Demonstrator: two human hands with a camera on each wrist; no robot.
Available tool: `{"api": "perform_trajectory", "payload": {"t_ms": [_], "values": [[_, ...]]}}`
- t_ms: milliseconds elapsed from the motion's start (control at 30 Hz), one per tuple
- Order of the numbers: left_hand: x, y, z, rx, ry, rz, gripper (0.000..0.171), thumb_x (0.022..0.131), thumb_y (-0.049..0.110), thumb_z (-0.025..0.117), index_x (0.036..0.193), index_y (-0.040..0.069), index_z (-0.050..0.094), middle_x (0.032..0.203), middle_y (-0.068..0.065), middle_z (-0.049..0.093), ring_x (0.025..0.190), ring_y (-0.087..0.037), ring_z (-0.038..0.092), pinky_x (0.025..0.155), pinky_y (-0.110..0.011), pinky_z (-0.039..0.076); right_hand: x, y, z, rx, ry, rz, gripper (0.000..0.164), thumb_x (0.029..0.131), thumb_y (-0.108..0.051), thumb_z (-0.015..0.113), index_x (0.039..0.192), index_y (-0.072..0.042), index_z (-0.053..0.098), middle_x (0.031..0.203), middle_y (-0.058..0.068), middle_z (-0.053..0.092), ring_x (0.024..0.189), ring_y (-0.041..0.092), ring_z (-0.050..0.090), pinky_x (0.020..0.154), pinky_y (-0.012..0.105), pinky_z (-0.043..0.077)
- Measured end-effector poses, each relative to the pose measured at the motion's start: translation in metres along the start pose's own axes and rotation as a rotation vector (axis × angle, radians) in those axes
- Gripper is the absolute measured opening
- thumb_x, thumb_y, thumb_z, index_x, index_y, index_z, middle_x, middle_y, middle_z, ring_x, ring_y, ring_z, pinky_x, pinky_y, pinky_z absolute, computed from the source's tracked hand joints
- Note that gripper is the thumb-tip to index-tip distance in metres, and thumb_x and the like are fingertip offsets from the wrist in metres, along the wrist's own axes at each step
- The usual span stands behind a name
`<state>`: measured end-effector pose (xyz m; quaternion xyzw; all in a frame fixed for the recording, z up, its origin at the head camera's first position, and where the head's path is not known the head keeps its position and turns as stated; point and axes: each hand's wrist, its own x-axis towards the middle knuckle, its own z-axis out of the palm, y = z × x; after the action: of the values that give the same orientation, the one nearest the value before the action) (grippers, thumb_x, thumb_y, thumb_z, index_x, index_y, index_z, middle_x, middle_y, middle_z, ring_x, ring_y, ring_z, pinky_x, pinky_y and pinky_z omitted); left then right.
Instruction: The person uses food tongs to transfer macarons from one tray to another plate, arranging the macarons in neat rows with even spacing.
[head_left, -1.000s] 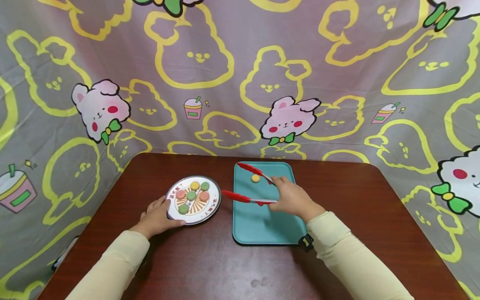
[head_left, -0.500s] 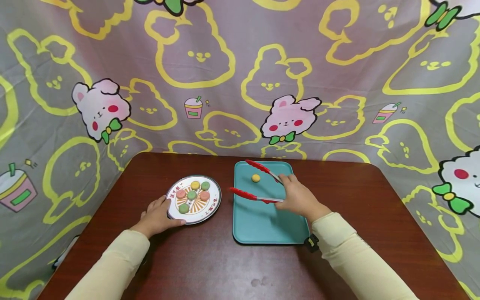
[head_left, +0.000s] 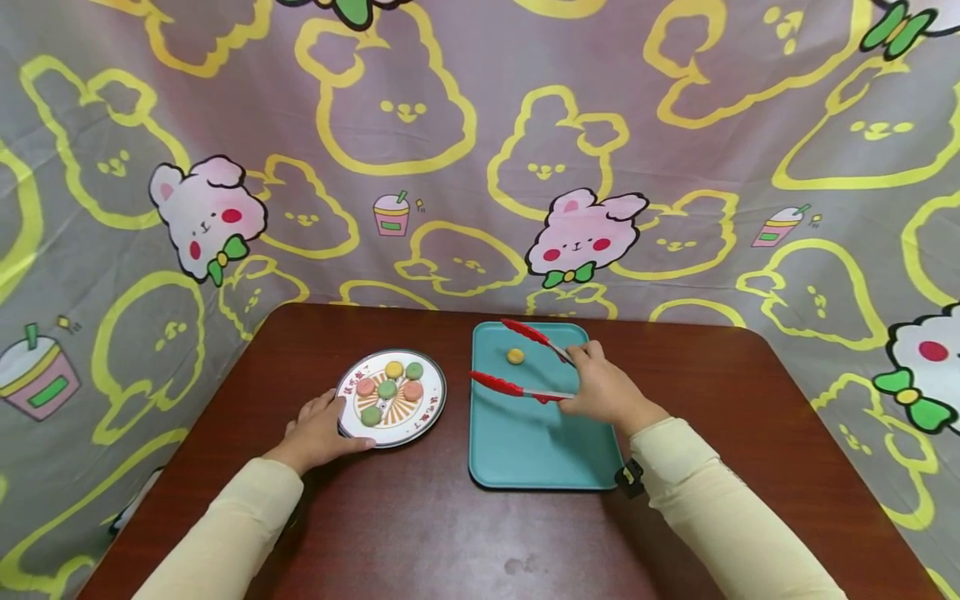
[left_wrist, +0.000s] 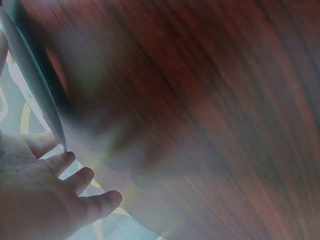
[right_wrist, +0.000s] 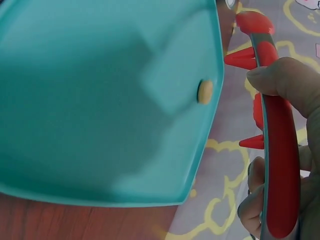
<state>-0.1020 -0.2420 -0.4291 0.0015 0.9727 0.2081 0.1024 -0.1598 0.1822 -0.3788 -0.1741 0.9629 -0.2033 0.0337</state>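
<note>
My right hand [head_left: 603, 393] grips red-tipped metal tongs [head_left: 498, 384], whose two arms are spread wide above the teal tray [head_left: 517, 458]. A yellow macaron [head_left: 515, 357] lies near the tray's far end, between the lines of the spread arms in the head view. In the right wrist view, thumb and fingers wrap the tongs' red handle [right_wrist: 281, 170]. At the left, my left hand [head_left: 318, 433] touches the rim of a white patterned plate [head_left: 405, 427], its fingers extended loosely along the edge. Green [head_left: 387, 389], pink [head_left: 412, 391] and yellow [head_left: 393, 369] macarons sit on that plate.
The dark brown wooden table [head_left: 420, 533] carries the plate and, to its right, the tray. A cartoon-patterned cloth [head_left: 450, 125] hangs behind the table and at both sides. A black device [head_left: 630, 478] is on the right wrist.
My right hand has carried the spread tongs rightward, from the gap by the plate to over the tray. The left hand and plate stay in place.
</note>
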Motion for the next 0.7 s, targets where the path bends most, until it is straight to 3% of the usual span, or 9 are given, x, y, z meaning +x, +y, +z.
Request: {"api": "perform_trajectory", "payload": {"t_ms": [500, 700], "values": [[-0.001, 0.003, -0.001, -0.002, -0.005, -0.013, 0.106, 0.071, 0.059, 0.076, 0.142, -0.007, 0.035, 0.147, -0.035, 0.024, 0.133, -0.055, 0.019, 0.097, -0.074, 0.023, 0.004, 0.020, 0.000, 0.020, -0.037, 0.052, 0.087, 0.076, -0.026, 0.076, 0.145, 0.006, 0.034, 0.136, 0.026, 0.032, 0.070, 0.020, 0.058, 0.070, 0.041, 0.050], [0.000, 0.001, 0.000, 0.002, 0.000, -0.010, 0.106, 0.071, 0.060, 0.076, 0.142, -0.007, 0.035, 0.147, -0.035, 0.024, 0.133, -0.055, 0.020, 0.097, -0.074, 0.023, 0.005, 0.026, 0.000, 0.017, -0.042, 0.063, 0.086, 0.077, -0.027, 0.076, 0.145, 0.006, 0.035, 0.136, 0.025, 0.033, 0.085, 0.026, 0.061, 0.078, 0.045, 0.051]]}}
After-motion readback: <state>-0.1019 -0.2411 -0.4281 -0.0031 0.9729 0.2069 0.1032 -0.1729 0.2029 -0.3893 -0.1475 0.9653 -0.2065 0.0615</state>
